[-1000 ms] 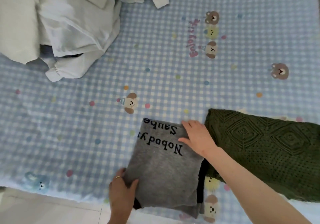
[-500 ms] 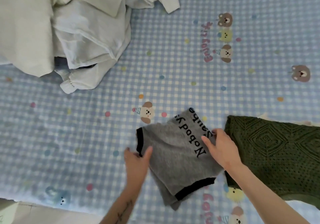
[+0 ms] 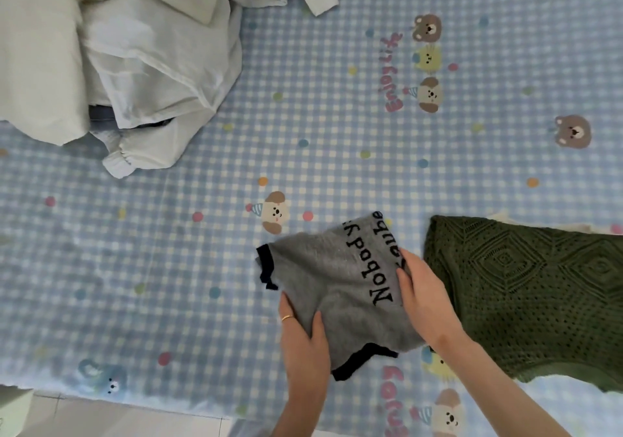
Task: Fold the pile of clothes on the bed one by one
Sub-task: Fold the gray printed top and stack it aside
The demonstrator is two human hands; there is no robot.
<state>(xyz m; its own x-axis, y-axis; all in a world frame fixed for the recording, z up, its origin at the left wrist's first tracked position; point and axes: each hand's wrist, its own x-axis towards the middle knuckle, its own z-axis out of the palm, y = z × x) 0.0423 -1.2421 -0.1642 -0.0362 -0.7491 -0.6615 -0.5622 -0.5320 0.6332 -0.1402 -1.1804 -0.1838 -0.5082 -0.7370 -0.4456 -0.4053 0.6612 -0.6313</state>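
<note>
The folded grey knit top (image 3: pixel 340 288) lies at the bed's (image 3: pixel 303 106) near edge, just beside the green crochet piece (image 3: pixel 526 288); it looks soft, light and limp, so expect the layers to slide. Your left hand (image 3: pixel 303 335) pinches its near-left edge, and your right hand (image 3: pixel 421 295) grips the right side. Support both edges; white pile (image 3: pixel 135 48) waits far left.
</note>
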